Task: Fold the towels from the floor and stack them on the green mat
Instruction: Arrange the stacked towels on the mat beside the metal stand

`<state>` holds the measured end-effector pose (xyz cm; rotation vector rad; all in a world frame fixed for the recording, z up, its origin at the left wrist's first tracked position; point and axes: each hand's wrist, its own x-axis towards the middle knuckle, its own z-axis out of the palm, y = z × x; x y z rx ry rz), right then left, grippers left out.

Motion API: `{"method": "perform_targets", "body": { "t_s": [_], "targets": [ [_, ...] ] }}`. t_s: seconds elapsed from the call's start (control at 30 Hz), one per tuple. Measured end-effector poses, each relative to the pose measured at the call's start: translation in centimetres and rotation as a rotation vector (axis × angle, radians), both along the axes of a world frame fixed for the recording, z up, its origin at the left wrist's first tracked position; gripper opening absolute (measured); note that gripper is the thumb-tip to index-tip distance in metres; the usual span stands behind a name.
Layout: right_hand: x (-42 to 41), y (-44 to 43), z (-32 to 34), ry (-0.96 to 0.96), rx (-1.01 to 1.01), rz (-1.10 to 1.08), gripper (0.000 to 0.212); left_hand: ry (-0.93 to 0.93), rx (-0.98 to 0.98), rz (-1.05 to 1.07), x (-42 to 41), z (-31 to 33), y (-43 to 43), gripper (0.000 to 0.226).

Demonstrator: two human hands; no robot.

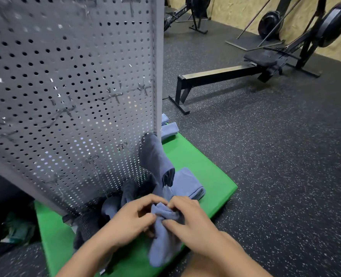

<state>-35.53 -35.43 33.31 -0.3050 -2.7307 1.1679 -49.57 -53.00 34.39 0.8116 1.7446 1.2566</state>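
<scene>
A black rubber floor (275, 156) flecked with white specks covers the room. On the left a tall grey perforated metal panel (65, 76) stands upright, with small wire hooks (113, 95) hung in its holes. Beyond it to the right a black rowing machine (245, 70) rests on the floor, its round flywheel (335, 23) blurred. A second rowing machine (185, 15) stands farther back, near a wall (235, 7) of yellowish wood board.

Grey pegboard (71, 96) — rowing machine (245, 70) behind
</scene>
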Motion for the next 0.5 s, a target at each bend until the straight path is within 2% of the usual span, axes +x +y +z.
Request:
{"method": "perform_targets", "body": {
  "t_s": [0.07, 0.13, 0.17, 0.23, 0.33, 0.43, 0.5],
  "targets": [
    [0.1, 0.2, 1.6, 0.004, -0.021, 0.015, 0.023, -0.102, 0.01, -0.017, 0.0, 1.9, -0.3, 0.036],
    [-0.4, 0.6, 2.9, 0.008, -0.071, 0.007, 0.016, -0.087, 0.022, -0.017, -0.3, 3.1, -0.6, 0.028],
    [-0.7, 0.9, 3.6, 0.007, -0.1, 0.0, 0.014, -0.022, 0.018, -0.01, -0.5, 3.5, -0.8, 0.024],
    [-1.6, 1.3, 4.8, 0.021, -0.134, -0.002, 0.014, 0.243, -0.009, 0.023, -1.3, 4.1, -1.3, 0.016],
    [-3.2, 1.3, 6.4, 0.086, -0.147, -0.018, 0.014, 0.551, -0.005, 0.208, -2.6, 5.0, -1.8, 0.014],
    [-5.5, 0.9, 7.7, 0.129, -0.118, -0.046, 0.015, 0.637, 0.069, 0.378, -3.6, 6.3, -1.9, 0.02],
    [-7.4, 0.4, 8.3, 0.164, -0.012, -0.07, 0.017, 0.671, 0.059, 0.505, -4.2, 7.0, -1.8, 0.016]
  ]
}}
